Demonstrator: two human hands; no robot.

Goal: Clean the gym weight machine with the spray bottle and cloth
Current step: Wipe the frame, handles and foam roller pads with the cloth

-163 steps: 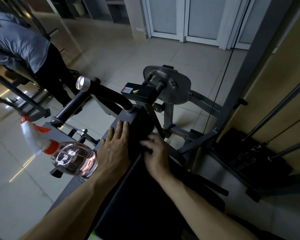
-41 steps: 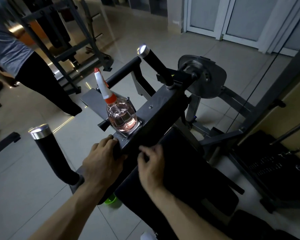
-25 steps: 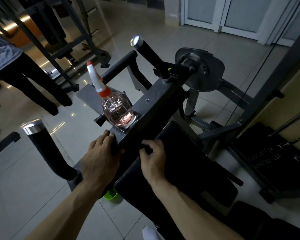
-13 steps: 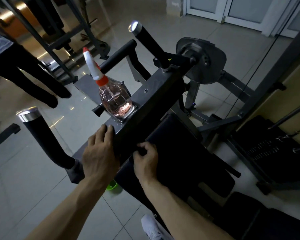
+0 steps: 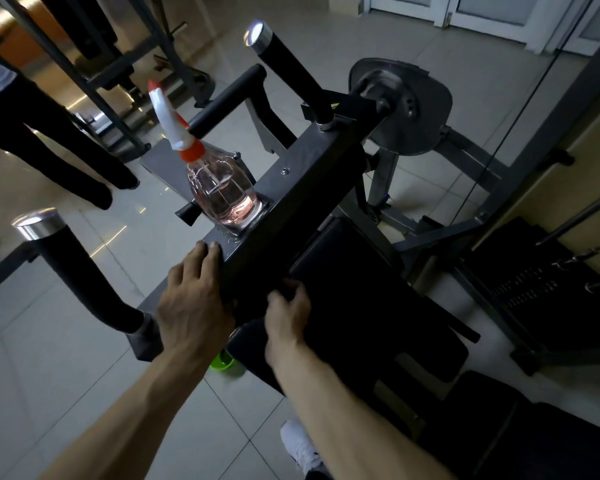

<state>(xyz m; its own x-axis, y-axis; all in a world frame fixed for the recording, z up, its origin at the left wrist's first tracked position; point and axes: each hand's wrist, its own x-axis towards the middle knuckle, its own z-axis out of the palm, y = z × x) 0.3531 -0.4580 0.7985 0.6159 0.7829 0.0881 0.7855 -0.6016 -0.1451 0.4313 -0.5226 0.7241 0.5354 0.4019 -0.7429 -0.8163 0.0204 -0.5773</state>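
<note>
Head view: against half a second earlier, both hands sit nearly where they were on the black beam (image 5: 312, 174) of the weight machine. The left hand (image 5: 194, 303) lies flat, fingers straight, on the beam's near end. The right hand (image 5: 286, 315) is curled against the beam's side and blurred; whether it grips anything cannot be told. The spray bottle (image 5: 219, 192) stands unmoved, upright on the beam. Below is a pale tiled floor (image 5: 49, 341), with another person's legs (image 5: 49, 133) at left and white doors (image 5: 482, 8) beyond.

Dim in here: pale glossy floor tiles (image 5: 66, 341) catch streaks of light. White-framed doors (image 5: 482, 8) at the far end, a yellowish wall (image 5: 568, 140) on the right, a dark metal rack (image 5: 118, 74) far left, a person's dark-trousered legs (image 5: 49, 140) nearby.
</note>
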